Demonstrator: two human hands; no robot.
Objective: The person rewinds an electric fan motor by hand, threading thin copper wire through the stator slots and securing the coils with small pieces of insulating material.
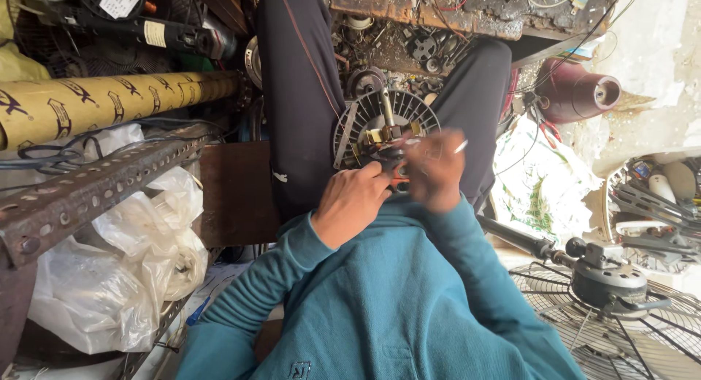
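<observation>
Head view, looking straight down: the person sits with knees apart, and a fan motor (385, 135) with its round ribbed housing and upright shaft rests in the lap, between the thighs. The left hand (353, 202) has its fingers curled tight around the motor's near edge, holding it steady. The right hand (436, 170) is blurred with motion just right of the shaft; its fingers seem pinched together on a thin pale stick (460, 146), though the blur keeps me from being sure of the grip.

Risks, as I judge them: the motor sits on soft cloth, not a firm surface, so a hard push could tip it off the lap toward the cluttered floor. That fast right hand works close to the copper windings and the shaft, and a slip could nick a wire or jab the left thumb, which lies right beside the work.

Around them: a metal angle bar (95, 186) and plastic bags (117, 278) at the left, a fan grille (621, 329) with another motor at the lower right, near the right elbow, easy to knock.
</observation>
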